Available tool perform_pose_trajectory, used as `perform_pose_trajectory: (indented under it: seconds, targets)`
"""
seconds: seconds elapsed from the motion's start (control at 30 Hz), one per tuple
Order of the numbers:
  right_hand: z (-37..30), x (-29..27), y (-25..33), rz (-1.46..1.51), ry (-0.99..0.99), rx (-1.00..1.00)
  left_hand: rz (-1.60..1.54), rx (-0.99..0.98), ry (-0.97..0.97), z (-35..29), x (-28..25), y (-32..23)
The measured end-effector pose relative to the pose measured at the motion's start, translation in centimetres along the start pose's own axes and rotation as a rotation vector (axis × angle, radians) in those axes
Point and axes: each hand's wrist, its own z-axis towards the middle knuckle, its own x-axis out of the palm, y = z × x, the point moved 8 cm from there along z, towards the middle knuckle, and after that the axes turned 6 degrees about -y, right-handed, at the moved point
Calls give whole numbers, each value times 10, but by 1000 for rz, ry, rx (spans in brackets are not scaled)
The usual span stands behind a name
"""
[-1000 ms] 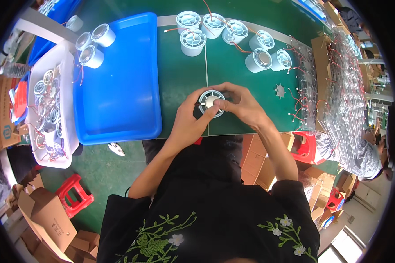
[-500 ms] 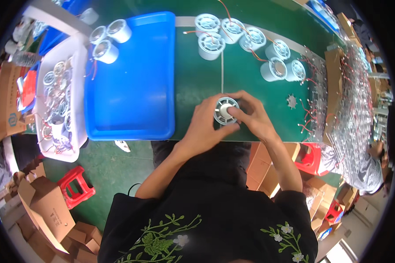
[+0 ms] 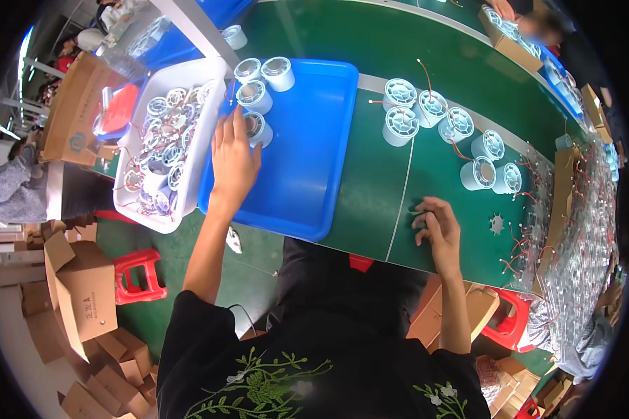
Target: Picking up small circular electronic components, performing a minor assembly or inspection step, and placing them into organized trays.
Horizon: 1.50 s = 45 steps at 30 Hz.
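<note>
My left hand (image 3: 235, 162) reaches over the left side of the blue tray (image 3: 307, 167). Its fingers and thumb are round a white cup-shaped plastic housing (image 3: 260, 130), partly hidden by the hand. Beside it, three more white housings (image 3: 254, 97) stand in the tray's far left corner. My right hand (image 3: 440, 230) hovers over the green table near its front edge, fingers loosely bent and apart, with nothing seen in it. Beyond it, several white housings with spoked tops (image 3: 401, 127) stand in a group, some with red wires.
Left of the tray, a white bin (image 3: 129, 199) holds many round parts and wires. A small grey toothed disc (image 3: 496, 223) lies on the right of the table. Clear plastic packs with wires (image 3: 573, 244) are stacked farther right. A red stool (image 3: 138, 276) stands on the floor.
My hands have parted. The left carried the housing from in front of me left into the tray; the right stayed over the table, now without it. The view has swung left.
</note>
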Motion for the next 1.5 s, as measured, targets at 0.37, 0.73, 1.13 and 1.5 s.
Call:
perform_pose_trajectory:
  seconds: [0.37, 0.73, 1.13, 1.5]
  targets:
    - [-11, -5, -3, -41, -153, -153, 387, 201, 271, 229, 166, 69]
    - [-6, -9, 9, -115, -134, -192, 758, 131, 592, 257, 279, 207]
    - [-73, 9, 147, -522, 134, -583, -575, 433, 836, 131, 11, -135]
    - [29, -415, 250, -1969, -775, -104, -571, 664, 558, -57, -14, -188]
